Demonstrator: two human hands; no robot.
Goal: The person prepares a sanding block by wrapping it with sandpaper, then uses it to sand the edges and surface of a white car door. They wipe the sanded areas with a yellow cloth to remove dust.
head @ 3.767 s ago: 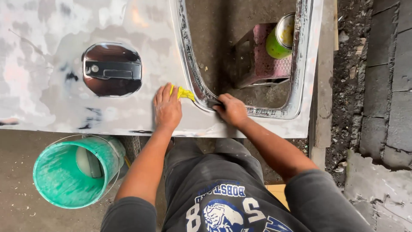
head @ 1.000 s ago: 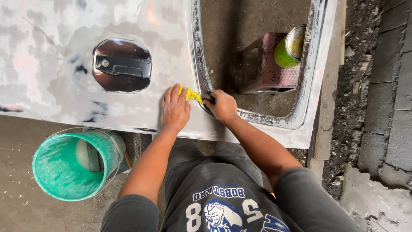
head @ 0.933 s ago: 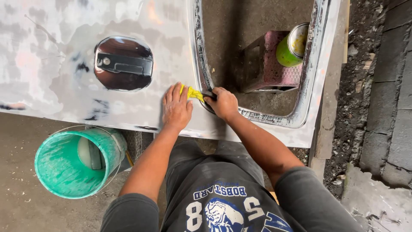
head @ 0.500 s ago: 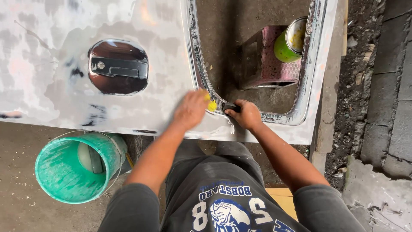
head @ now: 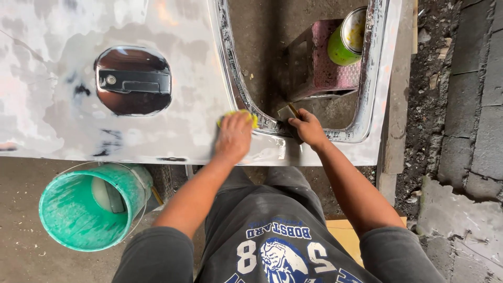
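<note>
We are bent over a sanded, grey-patched car door panel (head: 173,120) laid flat, and our left hand (head: 234,135) now lies palm-down on a yellow sponge (head: 251,116), pressing it onto the panel right at the lower left corner of the window opening's bright frame (head: 246,99). A second ago that hand sat further left on the open skin with the sponge poking out between the two hands; half a second ago it was sweeping rightwards, and now it covers most of the sponge, only yellow edges showing past the fingers. Our right hand (head: 308,127) has shifted as well: it is closed around a small dark block (head: 288,112) (most likely a sanding block, though we cannot tell for sure), set against the lower rail of the frame just right of the sponge, where earlier it was tucked into the corner itself.

We judge from this that the wet rubbing has moved off the flat skin and onto the frame's curved corner, the two hands working side by side, near but not touching. The dark door handle recess (head: 133,81) lies well to the left, untouched. Below the panel's edge stands a green bucket (head: 89,209); through the window opening we see a green can (head: 348,36) resting on a pink stool (head: 322,63)
</note>
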